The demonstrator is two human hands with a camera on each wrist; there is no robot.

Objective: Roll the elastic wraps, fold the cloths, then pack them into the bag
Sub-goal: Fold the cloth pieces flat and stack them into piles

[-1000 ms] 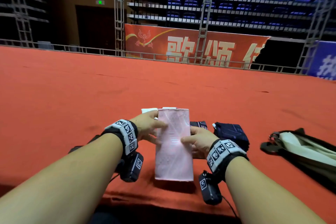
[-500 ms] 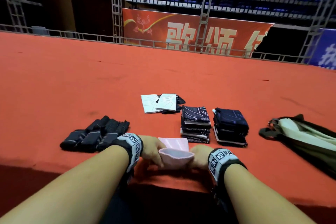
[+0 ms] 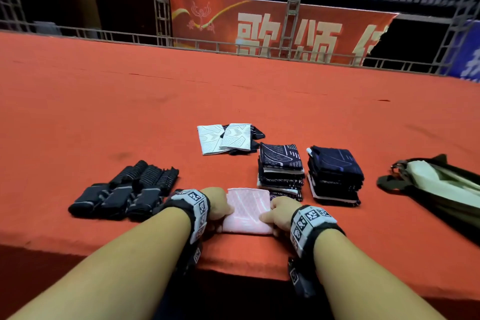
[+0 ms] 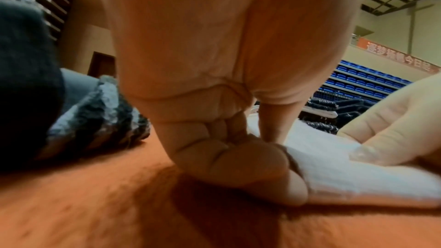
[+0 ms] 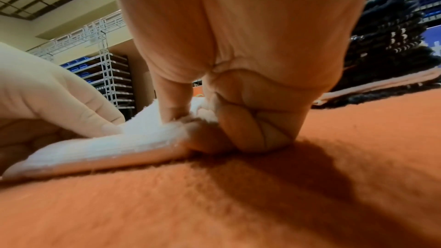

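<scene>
A pale pink cloth (image 3: 246, 212) lies folded flat on the red table, near its front edge. My left hand (image 3: 218, 205) pinches its left edge, thumb on top and fingers curled under, as the left wrist view shows on the cloth (image 4: 346, 173). My right hand (image 3: 279, 212) pinches the right edge the same way (image 5: 205, 125) on the cloth (image 5: 119, 148). Several rolled black elastic wraps (image 3: 124, 189) lie to the left. Two stacks of folded dark cloths (image 3: 281, 169) (image 3: 335, 174) stand just behind on the right. An olive bag (image 3: 441, 187) lies open at the far right.
White patterned cloths (image 3: 224, 138) lie loosely over a dark one further back at the centre. The red table (image 3: 104, 112) stretches far back to a metal railing. Its front edge runs just under my wrists.
One second ago both hands held the pink cloth up as a long strip. They have since folded it over and laid it down flat on the table.
</scene>
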